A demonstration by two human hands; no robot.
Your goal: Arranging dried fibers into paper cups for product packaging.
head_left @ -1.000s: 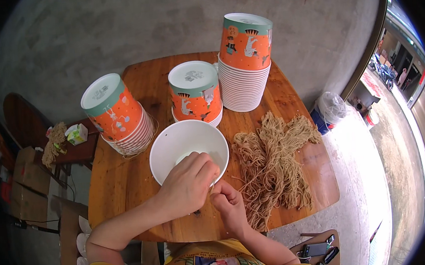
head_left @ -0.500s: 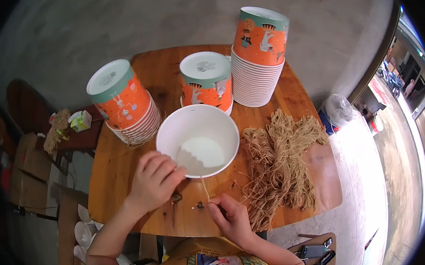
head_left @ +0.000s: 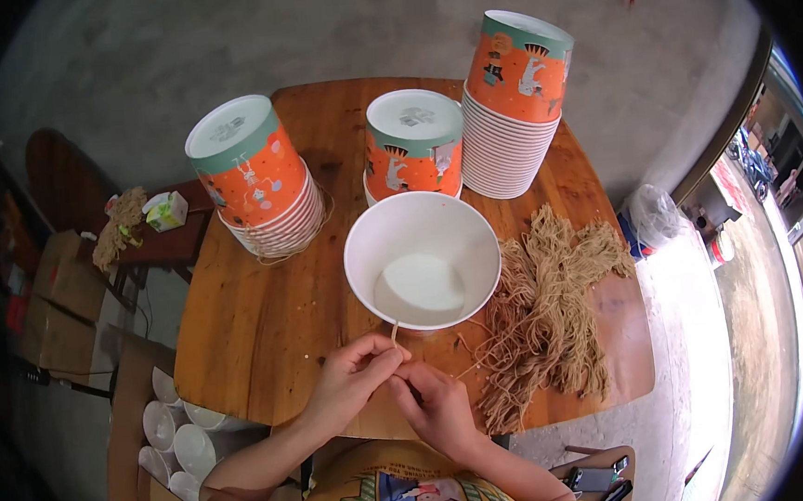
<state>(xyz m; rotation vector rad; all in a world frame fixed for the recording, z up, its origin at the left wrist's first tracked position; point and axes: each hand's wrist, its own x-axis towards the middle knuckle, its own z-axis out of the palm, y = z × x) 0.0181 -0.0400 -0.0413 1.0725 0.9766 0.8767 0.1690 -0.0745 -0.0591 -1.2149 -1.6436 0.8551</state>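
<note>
Fingertips (head_left: 392,355) of both hands meet at the near table edge, pinching a thin tan string (head_left: 394,333) between them. Left hand (head_left: 355,379) comes in from lower left, thumb and forefinger closed on the strand; right hand (head_left: 438,402) sits just beside it, fingers curled, pinching the same strand lower down. String runs up to the near rim of a white bowl (head_left: 423,258), which stands open and upright at mid-table. Bundle of loose tan strings (head_left: 552,310) lies just right of the bowl. Three stacks of orange paper bowls stand upside down behind: left stack (head_left: 252,177), middle stack (head_left: 413,145), tall right stack (head_left: 517,103). Round wooden table (head_left: 249,326) carries all of it.
</note>
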